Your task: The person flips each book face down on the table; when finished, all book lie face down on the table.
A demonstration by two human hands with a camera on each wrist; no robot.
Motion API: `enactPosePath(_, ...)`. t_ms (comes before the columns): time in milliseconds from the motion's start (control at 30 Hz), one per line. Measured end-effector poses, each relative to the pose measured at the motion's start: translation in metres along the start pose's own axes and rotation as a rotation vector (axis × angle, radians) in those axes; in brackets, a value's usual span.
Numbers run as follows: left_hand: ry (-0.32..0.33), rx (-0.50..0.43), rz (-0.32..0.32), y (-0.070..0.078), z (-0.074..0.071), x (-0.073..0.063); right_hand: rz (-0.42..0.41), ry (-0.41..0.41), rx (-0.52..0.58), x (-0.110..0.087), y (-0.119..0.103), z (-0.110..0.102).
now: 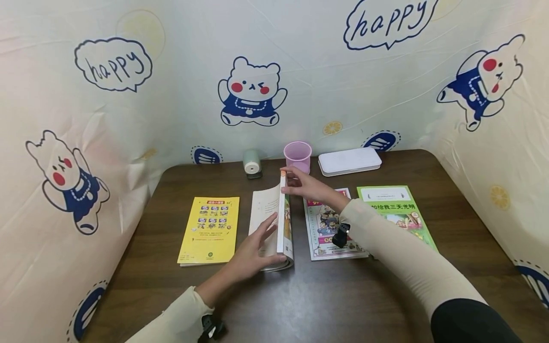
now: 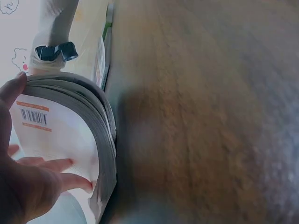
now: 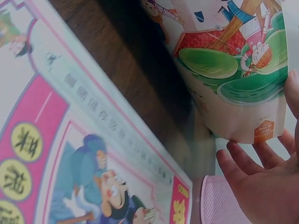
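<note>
Touching the barcoded book point(image 2: 58, 130), left grip point(image 1: 249, 256) is spread while right grip point(image 1: 310, 185) pinches it.

Red-and-green patterned book point(image 3: 229, 74), pink cup point(image 1: 297, 157), yellow booklet point(image 1: 210, 238)

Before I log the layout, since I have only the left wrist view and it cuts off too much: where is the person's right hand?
Observer: The right hand is at the far end of the standing book.
Operator: What lies to the left of that book?
Observer: A yellow book, flat on the table.
Operator: And what's on the cover facing away from my view?
Observer: A colourful illustration with large green shapes.
</note>
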State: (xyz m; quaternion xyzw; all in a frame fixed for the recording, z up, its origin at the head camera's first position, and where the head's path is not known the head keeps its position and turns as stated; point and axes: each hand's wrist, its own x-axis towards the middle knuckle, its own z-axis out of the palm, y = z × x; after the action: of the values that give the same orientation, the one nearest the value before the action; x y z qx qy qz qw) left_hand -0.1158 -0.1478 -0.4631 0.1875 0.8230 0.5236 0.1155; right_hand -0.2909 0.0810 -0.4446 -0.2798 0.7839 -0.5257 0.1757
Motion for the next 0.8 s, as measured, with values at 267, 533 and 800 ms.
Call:
enactPosePath(267,-0.036,0.243,-0.022,-0.009,0.001,-0.003,0.020,-0.013,-0.032,-0.005,0.011,-0.001)
enactPosePath(533,-0.087,0.365,0.065,-0.011,0.002,-0.004,0.008,-0.033,-0.027,-0.008,0.018,-0.003)
enactPosePath(800,-0.149,0.451,0.029,-0.016,0.004,-0.004,0.029,-0.046,-0.027,-0.013,0.023,-0.007)
